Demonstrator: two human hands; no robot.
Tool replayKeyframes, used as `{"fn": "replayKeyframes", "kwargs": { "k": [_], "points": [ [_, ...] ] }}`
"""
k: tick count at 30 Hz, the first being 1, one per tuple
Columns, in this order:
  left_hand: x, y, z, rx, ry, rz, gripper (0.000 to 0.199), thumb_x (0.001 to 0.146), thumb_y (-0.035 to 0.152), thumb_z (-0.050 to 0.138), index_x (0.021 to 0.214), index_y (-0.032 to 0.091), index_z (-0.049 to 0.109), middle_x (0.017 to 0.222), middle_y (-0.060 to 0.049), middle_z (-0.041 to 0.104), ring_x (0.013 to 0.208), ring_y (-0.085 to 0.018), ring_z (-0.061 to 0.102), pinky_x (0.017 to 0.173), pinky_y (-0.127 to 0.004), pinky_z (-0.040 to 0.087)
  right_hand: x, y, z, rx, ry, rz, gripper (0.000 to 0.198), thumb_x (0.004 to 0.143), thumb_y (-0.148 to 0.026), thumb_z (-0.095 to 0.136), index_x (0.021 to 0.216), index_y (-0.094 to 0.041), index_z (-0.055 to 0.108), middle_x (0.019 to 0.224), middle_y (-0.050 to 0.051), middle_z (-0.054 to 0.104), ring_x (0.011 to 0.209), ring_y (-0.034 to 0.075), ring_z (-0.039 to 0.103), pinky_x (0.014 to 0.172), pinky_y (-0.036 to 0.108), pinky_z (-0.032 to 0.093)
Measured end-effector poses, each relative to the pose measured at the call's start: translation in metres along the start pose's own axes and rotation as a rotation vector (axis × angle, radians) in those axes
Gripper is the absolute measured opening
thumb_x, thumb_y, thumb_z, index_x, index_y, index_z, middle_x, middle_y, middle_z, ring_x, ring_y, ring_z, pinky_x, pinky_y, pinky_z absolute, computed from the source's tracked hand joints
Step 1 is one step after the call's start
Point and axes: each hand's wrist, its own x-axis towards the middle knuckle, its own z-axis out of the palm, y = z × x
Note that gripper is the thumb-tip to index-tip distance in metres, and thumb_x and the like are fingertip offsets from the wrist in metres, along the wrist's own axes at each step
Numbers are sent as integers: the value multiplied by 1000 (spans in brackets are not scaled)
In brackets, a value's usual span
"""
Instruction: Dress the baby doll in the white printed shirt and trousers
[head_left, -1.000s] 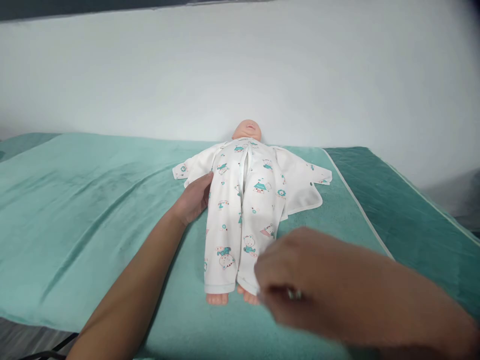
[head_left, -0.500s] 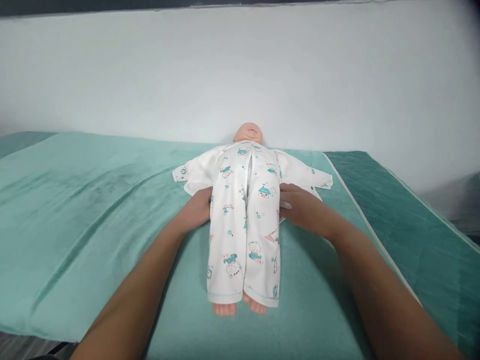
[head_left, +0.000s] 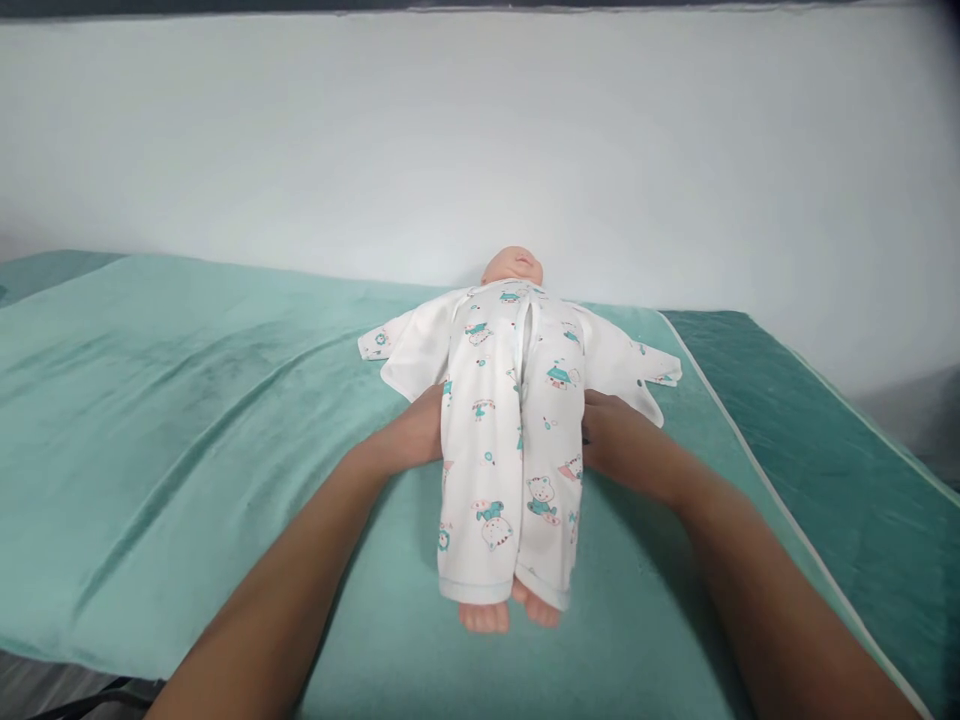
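A baby doll (head_left: 513, 266) lies on its back with its head by the wall and its feet toward me. White printed pants (head_left: 480, 500) cover its legs, with the toes showing below the cuffs. Its white top (head_left: 424, 345) has both sleeves spread out to the sides, and its loose lower flaps lie on either side. My left hand (head_left: 420, 425) reaches in at the left side of the pants, and my right hand (head_left: 619, 440) at the right side. The fingers of both hands are hidden under or behind the cloth.
A light green sheet (head_left: 187, 400) with a long crease covers the bed. Darker green cloth (head_left: 825, 450) lies on the right beyond a pale edge strip. A white wall (head_left: 480, 130) stands behind the doll. Dark cords (head_left: 97, 700) show at the lower left corner.
Doll and hands appear a little farther right in view. Both hands sit slightly lower along the pants, and the right hand's fingers are now more hidden behind the cloth.
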Motion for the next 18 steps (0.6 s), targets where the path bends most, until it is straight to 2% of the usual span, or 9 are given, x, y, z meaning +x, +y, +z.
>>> {"fn": "replayKeyframes", "kwargs": {
  "k": [4, 9, 14, 18],
  "points": [
    [0, 4, -1, 33, 23, -29, 51, 84, 35, 63, 133, 23, 53, 152, -8, 44, 135, -31, 45, 115, -49, 37, 2, -1, 1, 17, 3, -24, 25, 84, -14, 51, 91, -21, 74, 100, 8, 72, 97, 26, 65, 84, 32, 49],
    [3, 10, 1, 35, 57, -55, 52, 84, 36, 60, 133, 22, 51, 150, -10, 46, 137, -32, 43, 115, -52, 36, -3, -2, -2, 68, -22, -47, 23, 82, -15, 50, 86, -23, 72, 94, 5, 73, 85, 23, 66, 73, 29, 47],
    [3, 13, 3, -35, 139, -101, 57, 86, 44, 57, 138, 23, 46, 143, -10, 53, 142, -33, 36, 118, -53, 32, -3, 0, 3, 5, 136, 95, 16, 79, -21, 54, 87, -23, 67, 89, 5, 71, 79, 22, 62, 64, 28, 39],
    [1, 8, 5, -50, 170, -103, 63, 84, 52, 58, 138, 22, 45, 139, -11, 57, 143, -34, 34, 120, -55, 27, -4, 1, 6, -7, 246, 209, 10, 78, -24, 50, 70, -22, 56, 71, 2, 64, 64, 17, 53, 57, 28, 31]
  ]
}}
